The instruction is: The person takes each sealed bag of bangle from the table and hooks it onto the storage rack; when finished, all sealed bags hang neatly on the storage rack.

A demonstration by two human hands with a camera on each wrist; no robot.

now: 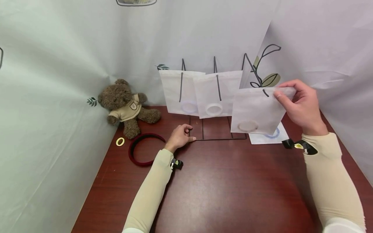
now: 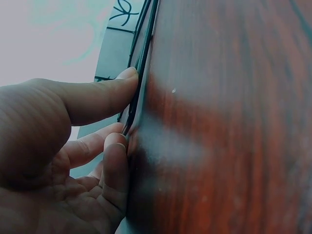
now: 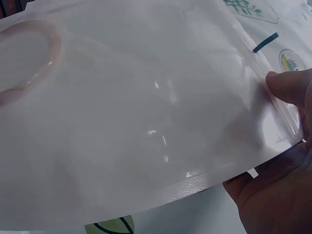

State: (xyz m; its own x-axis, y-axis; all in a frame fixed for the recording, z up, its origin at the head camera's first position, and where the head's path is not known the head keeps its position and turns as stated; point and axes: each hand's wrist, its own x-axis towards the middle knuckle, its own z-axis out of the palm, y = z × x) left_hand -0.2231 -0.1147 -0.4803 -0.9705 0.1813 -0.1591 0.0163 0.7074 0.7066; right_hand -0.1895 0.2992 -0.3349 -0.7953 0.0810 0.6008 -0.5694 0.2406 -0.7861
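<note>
My right hand (image 1: 306, 105) pinches the top right corner of a translucent white zip bag (image 1: 256, 105) between thumb and fingers. A brownish ring (image 3: 54, 46) shows through the bag. The tip of the right hook pokes out in front of the bag near its top edge. Down at the left, my left hand (image 1: 179, 137) holds the front corner of the black wire rack (image 1: 215, 139), thumb against the rod (image 2: 144, 53) and fingers curled at it. Two similar bags hang on the other hooks, the left bag (image 1: 173, 87) and the middle bag (image 1: 230, 85), each with a ring inside.
Another bag (image 1: 257, 139) with a blue ring lies flat behind the lifted one. A teddy bear (image 1: 128, 110) leans at the back left corner. Before it are a yellow ring (image 1: 118, 142) and a dark red headband (image 1: 132, 156). White cloth walls (image 1: 58, 97) enclose the brown table (image 1: 218, 181).
</note>
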